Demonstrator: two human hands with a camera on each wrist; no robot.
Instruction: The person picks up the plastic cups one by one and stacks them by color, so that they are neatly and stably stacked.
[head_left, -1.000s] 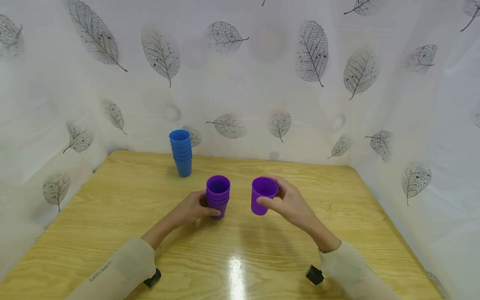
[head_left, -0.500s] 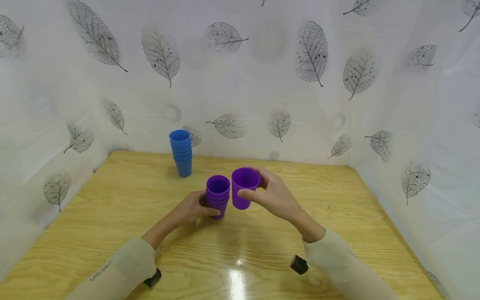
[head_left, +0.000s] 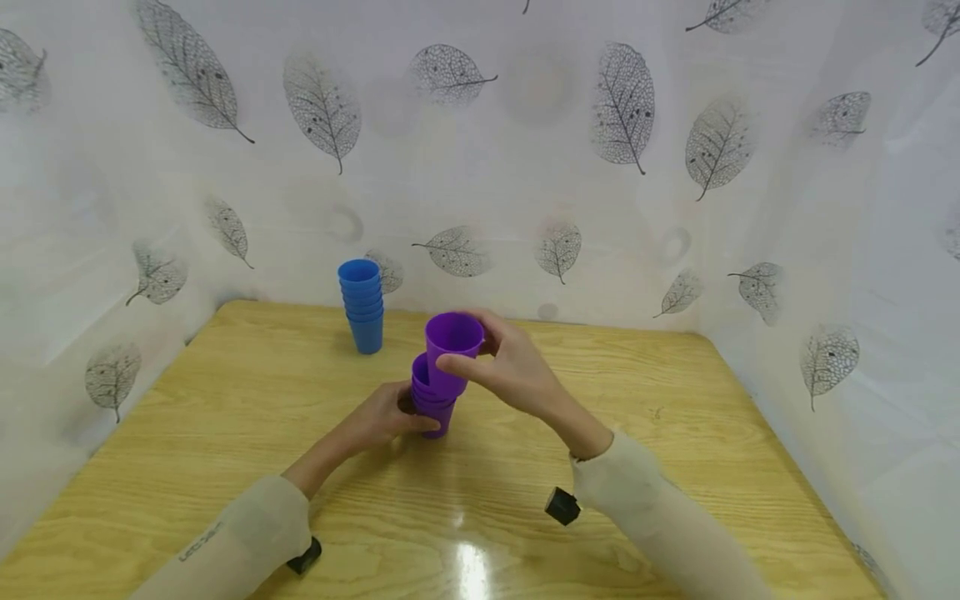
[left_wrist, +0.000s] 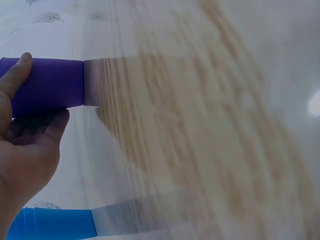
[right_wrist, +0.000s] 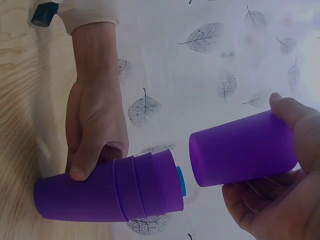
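In the head view my left hand grips a short stack of nested purple cups low down, thumb on the near side. The stack stands upright on the wooden table. My right hand holds a single purple cup by its sides, mouth up, just above the stack and overlapping its rim in the head view. From the right wrist view, a gap separates the base of the single cup from the mouth of the purple stack, and this cup is slightly tilted relative to the stack.
A taller stack of nested blue cups stands upright farther back and to the left on the wooden table. Behind the table hangs a pale leaf-patterned cloth, which also runs along both sides.
My right hand has carried the single purple cup leftward and upward, from beside the purple stack to over it. My left hand and the purple stack have stayed in place.
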